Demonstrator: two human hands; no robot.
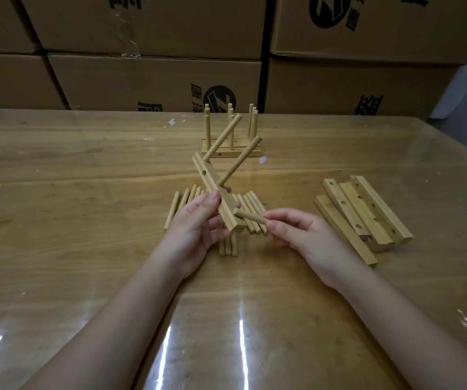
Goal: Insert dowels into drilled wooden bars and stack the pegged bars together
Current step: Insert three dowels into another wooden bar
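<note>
My left hand (195, 223) grips a drilled wooden bar (212, 187), tilted up above the table. Two dowels (239, 161) stick out of its face, pointing up and to the right. My right hand (297, 232) pinches a third dowel (250, 216), whose tip touches the bar's lower end. Loose dowels (183, 201) lie in a heap on the table under my hands. At the back stands a stack of pegged bars (230, 150) with several upright dowels.
A pile of drilled bars without dowels (364, 212) lies on the table to the right. The wooden table (86, 178) has a glossy clear cover. Large cardboard boxes (156, 80) form a wall along its far edge.
</note>
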